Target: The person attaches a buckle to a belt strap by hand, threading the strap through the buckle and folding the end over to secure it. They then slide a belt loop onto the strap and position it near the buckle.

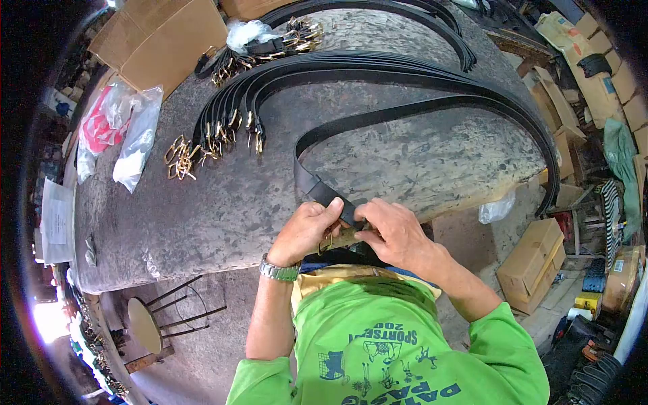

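My left hand (307, 229), with a metal watch on its wrist, is closed on the end of a black belt (324, 194) at the table's near edge. Thumb and fingers of my right hand (391, 231) pinch the same end from the right. Part of a gold buckle (329, 241) shows under my left hand. From my hands the belt loops up and right over the table (223, 196). Beyond it lies a row of black belts (337, 64) with gold buckles. Loose gold buckles (181, 158) lie at their left.
Plastic bags (138, 152) and an open cardboard box (158, 44) are at the table's left. More buckled straps (263, 50) lie at the back. A round stool (145, 326) stands below left. Cardboard boxes (531, 264) sit on the right.
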A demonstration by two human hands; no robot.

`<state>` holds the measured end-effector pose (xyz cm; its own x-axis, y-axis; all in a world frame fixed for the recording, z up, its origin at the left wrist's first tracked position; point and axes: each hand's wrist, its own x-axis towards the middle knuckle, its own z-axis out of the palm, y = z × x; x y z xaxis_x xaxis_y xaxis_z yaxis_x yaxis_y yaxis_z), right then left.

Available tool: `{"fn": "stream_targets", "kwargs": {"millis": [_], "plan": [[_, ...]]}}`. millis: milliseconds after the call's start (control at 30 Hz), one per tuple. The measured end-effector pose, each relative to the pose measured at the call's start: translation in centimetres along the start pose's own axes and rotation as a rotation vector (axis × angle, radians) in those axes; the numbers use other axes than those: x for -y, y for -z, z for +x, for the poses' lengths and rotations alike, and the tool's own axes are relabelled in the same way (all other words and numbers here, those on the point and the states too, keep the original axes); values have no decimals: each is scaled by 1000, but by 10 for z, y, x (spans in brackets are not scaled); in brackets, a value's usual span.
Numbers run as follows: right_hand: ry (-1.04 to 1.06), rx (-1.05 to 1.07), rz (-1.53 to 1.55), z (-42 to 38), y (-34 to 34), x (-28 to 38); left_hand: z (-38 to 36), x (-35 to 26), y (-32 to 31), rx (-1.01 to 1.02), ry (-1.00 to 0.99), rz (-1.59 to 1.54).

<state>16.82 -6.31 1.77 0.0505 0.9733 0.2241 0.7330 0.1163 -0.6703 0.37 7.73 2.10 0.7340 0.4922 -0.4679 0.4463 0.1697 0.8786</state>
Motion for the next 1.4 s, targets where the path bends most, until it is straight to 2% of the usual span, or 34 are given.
{"fn": "stream_targets", "kwargs": {"millis": [500,633,733,967,1033,1167,1333,1400], "plan": [[-19,48,-75,2,4,7,-1,-5,0,-1,28,89],[-21,95,-79,2,1,0,-1,-4,1,7,-17,102],[-28,-11,-8,3,2,9,0,-2,2,-4,-32,115],[-20,93,-67,1,3,3,0,-3,-1,-4,-23,128],[-100,24,74,1,4,5,2,3,-1,-7,-37,115],[-89,-25,88,1,0,8,2,1,-2,-40,-37,142],[44,-37,-42,-6,-11,3,-1,0,-6,-69,-2,145],[2,-77,15,-7,-9,7,-1,-1,-8,-93,-3,138]]}}
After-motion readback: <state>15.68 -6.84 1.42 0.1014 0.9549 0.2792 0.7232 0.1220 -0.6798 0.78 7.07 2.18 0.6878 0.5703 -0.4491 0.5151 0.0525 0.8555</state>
